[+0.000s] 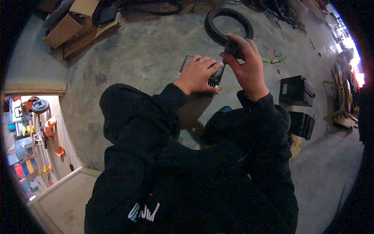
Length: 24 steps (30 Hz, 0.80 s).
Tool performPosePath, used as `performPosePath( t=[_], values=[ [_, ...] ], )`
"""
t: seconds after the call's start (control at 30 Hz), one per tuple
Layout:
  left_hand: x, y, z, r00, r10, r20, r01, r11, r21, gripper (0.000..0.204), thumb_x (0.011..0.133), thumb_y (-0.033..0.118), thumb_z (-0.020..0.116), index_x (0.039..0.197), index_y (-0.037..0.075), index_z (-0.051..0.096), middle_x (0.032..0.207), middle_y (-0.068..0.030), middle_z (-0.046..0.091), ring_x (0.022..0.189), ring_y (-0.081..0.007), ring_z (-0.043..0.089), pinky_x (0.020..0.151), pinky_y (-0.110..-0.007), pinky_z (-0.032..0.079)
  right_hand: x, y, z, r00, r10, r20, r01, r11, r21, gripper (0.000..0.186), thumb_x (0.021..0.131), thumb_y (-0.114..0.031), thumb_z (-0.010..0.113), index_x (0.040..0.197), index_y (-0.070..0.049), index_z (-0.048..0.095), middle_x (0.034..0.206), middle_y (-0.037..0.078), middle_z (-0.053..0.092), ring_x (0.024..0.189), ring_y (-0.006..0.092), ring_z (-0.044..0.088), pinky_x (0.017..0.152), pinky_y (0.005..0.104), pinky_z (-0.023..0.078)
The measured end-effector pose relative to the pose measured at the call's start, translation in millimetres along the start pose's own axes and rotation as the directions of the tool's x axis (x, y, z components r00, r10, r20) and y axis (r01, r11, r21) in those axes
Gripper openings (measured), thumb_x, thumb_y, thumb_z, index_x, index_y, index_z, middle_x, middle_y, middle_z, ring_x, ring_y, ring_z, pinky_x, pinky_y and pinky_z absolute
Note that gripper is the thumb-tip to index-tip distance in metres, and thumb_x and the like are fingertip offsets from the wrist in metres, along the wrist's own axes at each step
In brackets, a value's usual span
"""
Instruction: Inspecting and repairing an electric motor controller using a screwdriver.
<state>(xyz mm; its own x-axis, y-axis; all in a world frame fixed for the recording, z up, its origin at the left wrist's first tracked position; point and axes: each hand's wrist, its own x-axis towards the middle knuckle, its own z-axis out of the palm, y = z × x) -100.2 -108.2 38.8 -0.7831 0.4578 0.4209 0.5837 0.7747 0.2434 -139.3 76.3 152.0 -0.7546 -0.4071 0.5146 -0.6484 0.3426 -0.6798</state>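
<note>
My left hand [198,75], with a ring on one finger, is wrapped over a black finned metal part [215,80], which is partly hidden under the palm and fingers. A thin metallic edge [184,62] shows beyond the knuckles. My right hand [248,64] is closed, with thumb and fingers pinching a stubby black object [232,48]. Its lower end comes down close to the finned part, beside my left fingertips. Its exact kind cannot be made out. Just beyond my right hand, a black knobbly tyre [209,26] lies on the floor.
Green-handled pliers [276,59] lie on the concrete floor [128,54] to the right. Two black boxes [296,90] stand nearer on that side. Cardboard boxes [64,30] are piled at the far left. An opening at the left shows shelves with colourful goods [29,146].
</note>
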Motion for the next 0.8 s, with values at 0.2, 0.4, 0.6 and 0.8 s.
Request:
performPosePath(
  t=[0.2,0.4,0.6,0.8],
  values=[
    [0.3,0.8,-0.1,1.0,-0.012,0.012,0.012,1.0,-0.006,0.091,0.069,0.068,0.077,0.137,0.01,0.06,0.128,-0.0094,0.064,0.123,-0.0284,0.057,0.106,-0.046,0.04,4.0,1.4,-6.0,0.997,-0.013,0.074,0.013,1.0,0.007,0.053,0.086,-0.007,0.077,0.135,-0.014,0.059,0.103,0.015,0.063,0.092,0.0341,0.067,0.079,0.0404,0.055],
    [0.6,1.5,-1.7,1.0,-0.01,0.014,0.01,1.0,-0.018,0.091,0.068,0.068,0.076,0.137,0.01,0.061,0.126,-0.0098,0.064,0.123,-0.0289,0.058,0.106,-0.046,0.04,6.9,5.9,-8.3,0.995,-0.066,0.081,0.066,0.998,-0.007,0.054,0.086,-0.004,0.075,0.137,-0.014,0.058,0.104,0.016,0.064,0.092,0.0369,0.066,0.078,0.0408,0.055],
    [-0.8,2.8,-1.2,1.0,-0.004,0.0,0.004,1.0,-0.025,0.09,0.067,0.067,0.078,0.135,0.01,0.061,0.126,-0.0102,0.064,0.122,-0.0295,0.059,0.105,-0.047,0.04,6.6,-0.1,-10.3,0.982,0.011,0.191,-0.019,0.999,0.04,0.051,0.09,0.002,0.072,0.138,-0.007,0.058,0.114,0.01,0.067,0.097,0.0182,0.07,0.083,0.0316,0.057],
    [-0.7,2.9,0.5,0.999,-0.002,-0.032,0.0,0.998,-0.06,0.09,0.067,0.066,0.079,0.135,0.01,0.062,0.126,-0.0107,0.065,0.121,-0.0297,0.059,0.105,-0.047,0.041,4.5,6.4,-8.9,0.965,0.052,0.256,-0.106,0.973,0.204,0.052,0.091,0.007,0.065,0.14,-0.007,0.054,0.119,0.014,0.067,0.106,0.0245,0.07,0.089,0.0346,0.055]
  ],
)
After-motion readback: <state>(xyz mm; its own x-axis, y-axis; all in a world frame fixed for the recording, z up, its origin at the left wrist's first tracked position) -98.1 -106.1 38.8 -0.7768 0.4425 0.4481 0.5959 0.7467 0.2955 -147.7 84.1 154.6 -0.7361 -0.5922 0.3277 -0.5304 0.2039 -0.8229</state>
